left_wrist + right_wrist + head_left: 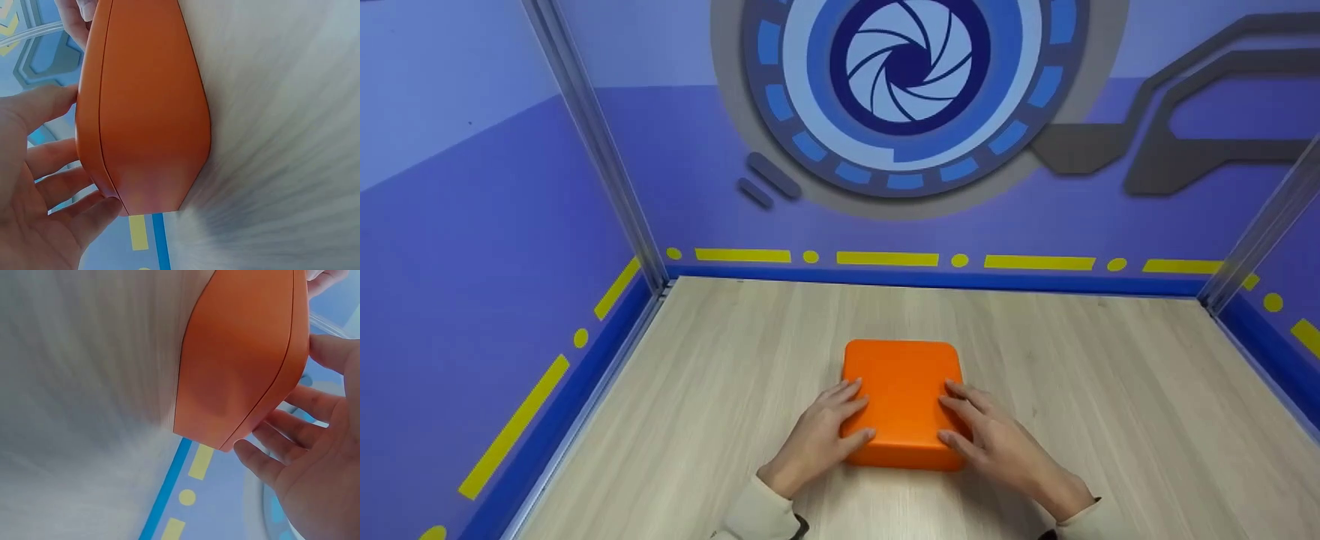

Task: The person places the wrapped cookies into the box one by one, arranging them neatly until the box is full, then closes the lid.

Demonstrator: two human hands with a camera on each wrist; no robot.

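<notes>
An orange box [904, 394] with rounded corners stands on the wooden table top. A thin seam runs round its side below the upper part, which looks like a lid [90, 112]. My left hand [821, 435] rests on the box's left edge, its fingers loosely spread and fingertips touching the lid. Across from it, my right hand [1001, 442] touches the right edge with its thumb and fingers spread the same way. In the right wrist view, the little finger of the right hand [315, 455] lies close by the box's far corner. What the box contains is hidden.
The light wooden table top [720, 360] surrounds the box. Blue-purple printed panels stand at the back [660, 165] and the left [450, 300], with another at the right. A metal post [600, 142] rises at the back left corner.
</notes>
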